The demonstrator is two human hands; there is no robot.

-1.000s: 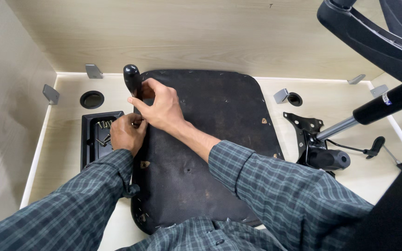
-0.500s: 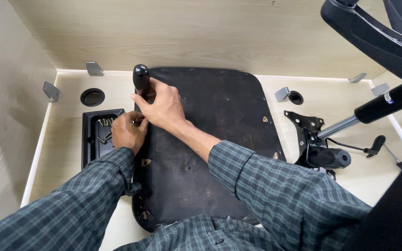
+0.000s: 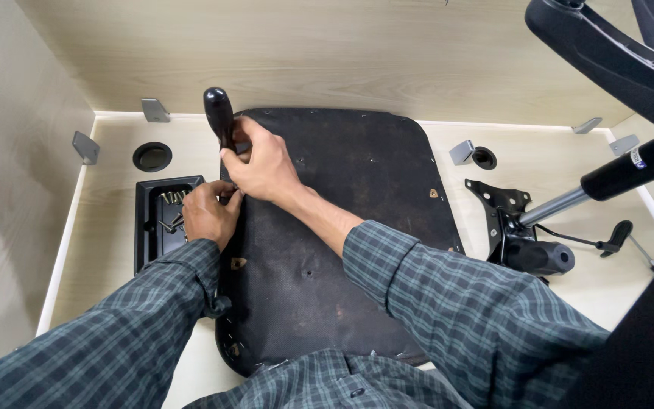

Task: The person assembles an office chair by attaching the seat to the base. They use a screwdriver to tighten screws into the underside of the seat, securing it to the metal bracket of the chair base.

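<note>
Screwdriver (image 3: 219, 117) stands upright at the left edge of the upturned seat (image 3: 327, 250), our right hand (image 3: 260, 163) wrapped round its smooth dark handle. Left hand (image 3: 207, 213) pinches down by the tip, beside the screw tray (image 3: 145, 227). Handle looks stiff, light, probably a bit slick, so we'd grip it mid-handle.
</note>
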